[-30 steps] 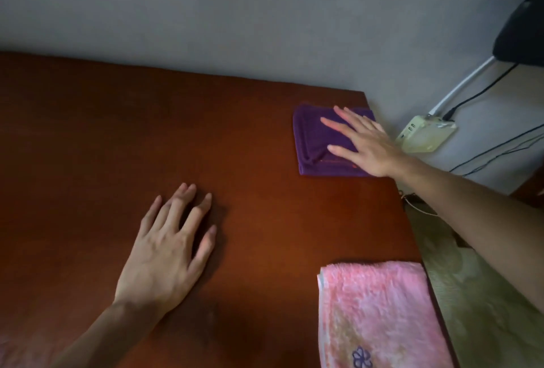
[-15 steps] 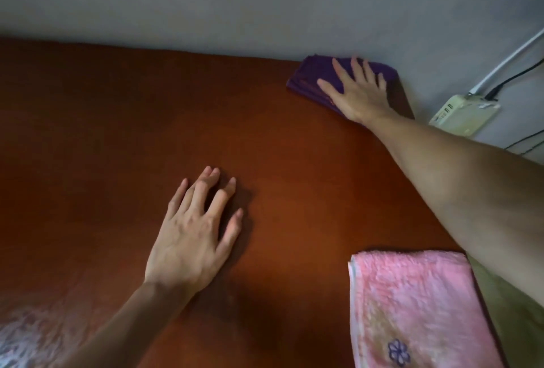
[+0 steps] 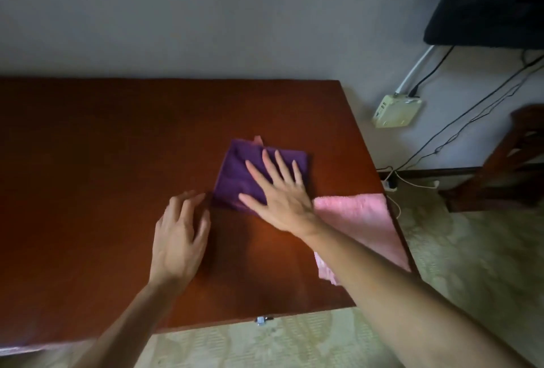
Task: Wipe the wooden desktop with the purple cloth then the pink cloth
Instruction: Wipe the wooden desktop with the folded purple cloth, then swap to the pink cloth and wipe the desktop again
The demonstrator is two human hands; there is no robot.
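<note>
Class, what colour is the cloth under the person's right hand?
Dark purple cloth, pressed flat by the right hand; the head view shows it.

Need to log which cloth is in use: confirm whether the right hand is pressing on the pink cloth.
No: the right hand lies flat with spread fingers on the purple cloth, while the pink cloth lies beside it.

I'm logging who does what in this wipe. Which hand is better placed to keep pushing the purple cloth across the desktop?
The right hand: it lies flat with fingers spread on the purple cloth. The left hand rests on bare desktop beside the cloth, touching only wood.
</note>
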